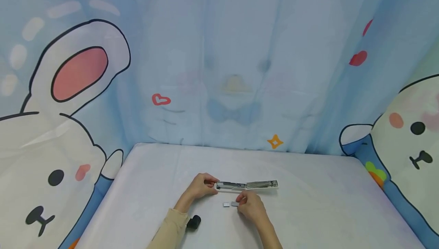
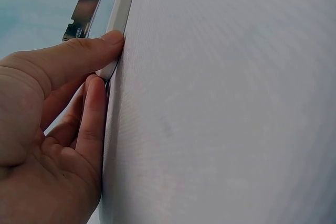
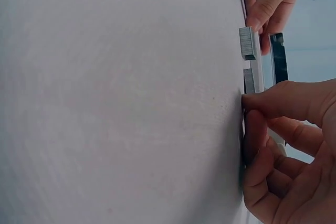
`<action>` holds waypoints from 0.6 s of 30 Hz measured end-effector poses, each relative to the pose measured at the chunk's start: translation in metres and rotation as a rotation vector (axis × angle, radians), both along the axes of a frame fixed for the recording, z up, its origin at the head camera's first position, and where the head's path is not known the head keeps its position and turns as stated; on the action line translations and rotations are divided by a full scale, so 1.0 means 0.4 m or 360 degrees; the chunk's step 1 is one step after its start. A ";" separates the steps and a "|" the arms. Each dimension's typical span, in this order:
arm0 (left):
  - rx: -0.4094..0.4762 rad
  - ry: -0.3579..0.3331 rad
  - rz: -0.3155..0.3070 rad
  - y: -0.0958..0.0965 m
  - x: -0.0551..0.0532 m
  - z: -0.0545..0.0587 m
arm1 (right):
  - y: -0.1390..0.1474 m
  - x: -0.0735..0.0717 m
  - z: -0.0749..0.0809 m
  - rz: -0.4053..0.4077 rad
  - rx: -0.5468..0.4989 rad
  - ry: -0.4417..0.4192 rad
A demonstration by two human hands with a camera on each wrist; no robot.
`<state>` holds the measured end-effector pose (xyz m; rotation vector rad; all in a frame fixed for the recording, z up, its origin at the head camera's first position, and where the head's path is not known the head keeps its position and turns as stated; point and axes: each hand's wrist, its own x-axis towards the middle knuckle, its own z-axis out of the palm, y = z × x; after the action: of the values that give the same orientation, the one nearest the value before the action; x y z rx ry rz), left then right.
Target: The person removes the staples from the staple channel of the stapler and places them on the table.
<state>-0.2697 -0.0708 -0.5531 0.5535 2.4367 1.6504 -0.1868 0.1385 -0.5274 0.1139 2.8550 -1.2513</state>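
Observation:
A white stapler (image 1: 262,184) lies opened out on the table, its metal inside showing. At its left end my left hand (image 1: 199,186) grips it between thumb and fingers; the left wrist view shows the thumb on the white edge of the stapler (image 2: 124,6). My right hand (image 1: 252,206) is in front of the stapler, thumb and fingertips pinching the right end of a grey strip of staples (image 1: 234,204). Just left of that strip sits a shorter block of staples (image 1: 226,204), its ridges plain in the right wrist view.
A white cloth covers the table (image 1: 319,203). Near my left forearm is a small black object (image 1: 194,222). A blue curtain (image 1: 236,50) with printed cartoon animals hangs behind the table and along both sides.

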 end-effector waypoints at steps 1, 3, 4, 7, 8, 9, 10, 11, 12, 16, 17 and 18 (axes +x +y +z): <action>0.0006 -0.0002 -0.0005 -0.001 -0.002 0.001 | -0.001 -0.002 0.002 -0.0003 0.0002 -0.0005; 0.0002 0.0001 -0.0004 -0.002 -0.005 0.003 | -0.004 -0.007 0.007 -0.0009 0.0013 -0.0010; -0.0005 -0.0010 -0.0003 -0.001 -0.004 0.001 | -0.003 -0.005 0.007 -0.0013 0.0028 -0.0009; -0.0018 -0.0019 0.0011 0.000 -0.002 0.000 | -0.001 -0.005 0.016 -0.0021 0.0063 0.0003; -0.0024 -0.0018 0.0019 0.001 -0.002 0.000 | -0.001 -0.006 0.020 -0.0022 0.0071 0.0017; -0.0024 -0.0017 0.0023 0.001 -0.002 0.001 | -0.001 -0.009 0.026 -0.0030 0.0076 0.0021; -0.0018 -0.0012 0.0023 0.001 -0.002 0.003 | -0.002 -0.011 0.031 -0.0029 0.0073 0.0035; -0.0017 -0.0012 0.0024 0.001 -0.002 0.004 | -0.003 -0.015 0.037 -0.0028 0.0070 0.0049; -0.0015 -0.0013 0.0024 0.000 -0.002 0.004 | -0.004 -0.019 0.042 -0.0027 0.0063 0.0070; -0.0009 -0.0020 0.0011 0.000 -0.002 0.007 | -0.016 -0.035 0.054 -0.0026 -0.0007 0.0165; -0.0012 -0.0025 0.0011 -0.001 -0.002 0.007 | -0.020 -0.039 0.055 -0.0020 -0.0027 0.0200; -0.0015 -0.0022 0.0008 -0.001 -0.002 0.007 | -0.024 -0.043 0.055 -0.0019 -0.0052 0.0225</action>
<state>-0.2706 -0.0711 -0.5503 0.5333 2.4367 1.6387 -0.2039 0.1290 -0.5054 0.0431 2.9537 -1.3602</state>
